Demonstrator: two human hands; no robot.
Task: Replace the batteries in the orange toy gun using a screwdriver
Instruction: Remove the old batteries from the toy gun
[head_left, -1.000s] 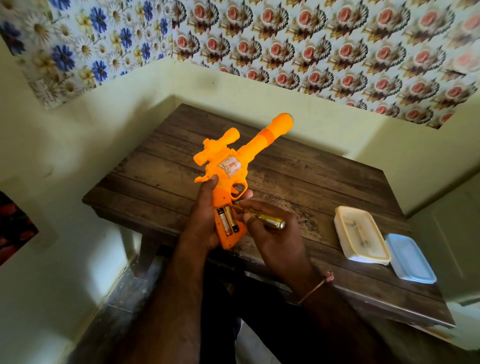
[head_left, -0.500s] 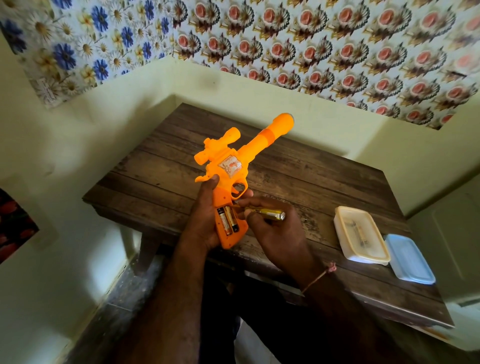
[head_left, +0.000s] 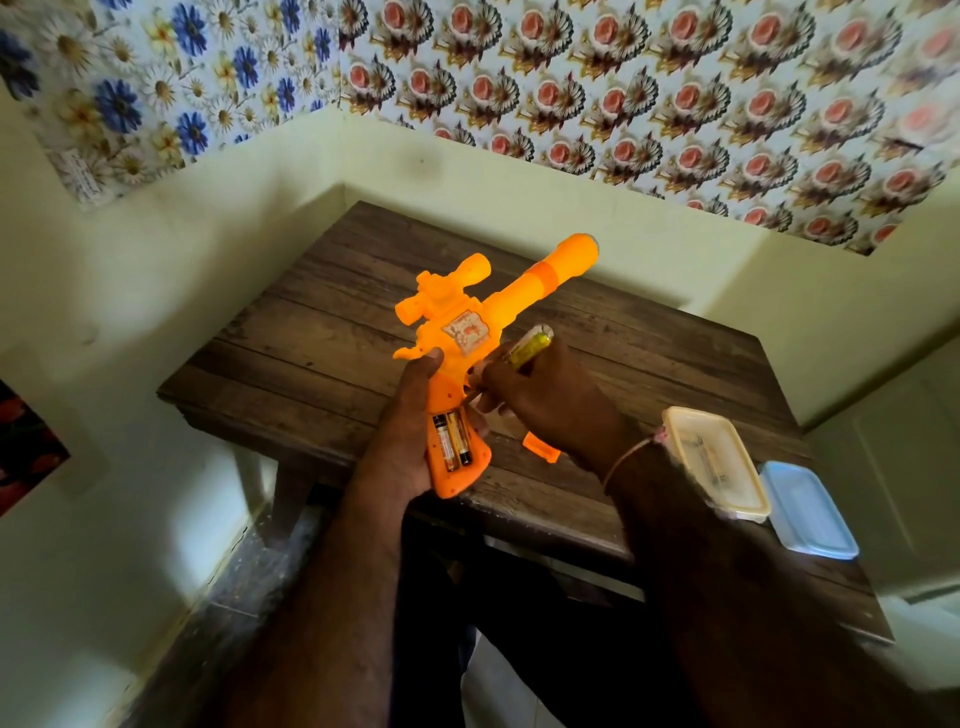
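Two hands are working close together over the near edge of the table (head_left: 322, 332). The left hand (head_left: 410, 436) is wrapping its fingers round the handle of the gun (head_left: 467, 332), thumb lying up the back of the body, so the toy is hanging in the air with its barrel pointing up and away toward the far wall. The right hand (head_left: 540, 400) is curling round the screwdriver (head_left: 530, 345), whose yellow handle is poking out above the knuckles; the tip is hidden by the fingers near the trigger guard, so I cannot tell what it is touching.

Inside the opened handle two batteries (head_left: 453, 441) are sitting side by side, uncovered. A small orange piece (head_left: 542, 448), probably the compartment cover, is lying on the table just below the right hand.

To me the gun looks like light, hollow, stiff plastic with a smooth skin, likely to twist if held loosely. Holding it by the handle below the trigger, as now, seems the sound place, leaving the compartment free. The batteries look small and slick, best levered out at one end.

Toward the right edge a cream box (head_left: 714, 462) and a blue lid (head_left: 810, 512) are lying just beside each other.
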